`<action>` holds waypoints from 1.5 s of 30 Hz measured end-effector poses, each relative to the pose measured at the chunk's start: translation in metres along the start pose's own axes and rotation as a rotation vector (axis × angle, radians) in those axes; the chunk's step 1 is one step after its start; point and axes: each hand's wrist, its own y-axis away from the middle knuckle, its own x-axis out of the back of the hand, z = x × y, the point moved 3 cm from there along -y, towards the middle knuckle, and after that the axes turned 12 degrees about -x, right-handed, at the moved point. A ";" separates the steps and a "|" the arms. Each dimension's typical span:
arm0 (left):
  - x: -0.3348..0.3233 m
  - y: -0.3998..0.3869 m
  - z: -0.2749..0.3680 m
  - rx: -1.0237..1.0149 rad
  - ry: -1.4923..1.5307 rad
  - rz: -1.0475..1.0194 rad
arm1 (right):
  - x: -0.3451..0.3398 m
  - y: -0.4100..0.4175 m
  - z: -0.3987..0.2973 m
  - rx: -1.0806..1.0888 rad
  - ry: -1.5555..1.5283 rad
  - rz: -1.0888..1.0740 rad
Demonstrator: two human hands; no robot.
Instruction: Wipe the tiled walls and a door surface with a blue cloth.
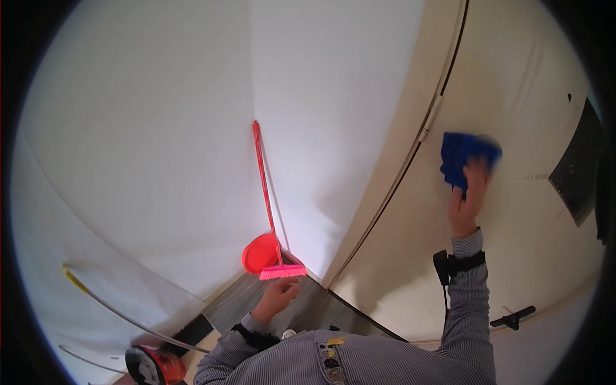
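My right hand (471, 190) presses a blue cloth (452, 156) against a cream door (481, 269). Its outline is blurred, and part of the cloth lies under my fingers. Low in the middle is my left hand (280, 297), with no object visible in it and its fingers loosely bent. The pink bristles of a broom (284, 272) show just above that hand in the picture; whether they touch cannot be told. The broom's red handle leans into the wall corner. Behind it a red round plastic basin (257, 255) stands against the wall.
A door hinge (431, 118) sits along the frame. The black door handle (513, 317) is at lower right, and a dark panel (575, 168) at far right. At lower left are a red bucket (171, 366) and a thin curved rod (130, 320) with a yellow end.
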 end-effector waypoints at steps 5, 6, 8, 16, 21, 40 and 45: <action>0.034 -0.016 -0.013 0.002 0.079 0.029 | -0.012 -0.108 -0.064 0.173 0.078 0.277; 0.038 -0.019 -0.015 -0.003 0.094 0.034 | -0.022 -0.130 -0.074 0.220 0.075 0.352; 0.038 -0.028 -0.017 0.011 0.107 0.038 | -0.044 -0.170 -0.085 0.328 0.183 0.371; 0.049 -0.058 -0.010 0.052 0.133 0.115 | -0.170 -0.142 -0.089 0.244 0.446 -0.289; 0.054 -0.092 0.021 0.021 0.094 0.147 | -0.230 0.008 -0.092 0.450 0.382 -0.644; 0.087 -0.232 0.010 -0.145 -0.047 -0.075 | -0.262 0.027 -0.111 0.264 0.018 -0.620; 0.142 -0.300 0.002 -0.274 -0.194 0.042 | -0.227 -0.112 -0.118 0.110 0.194 -0.219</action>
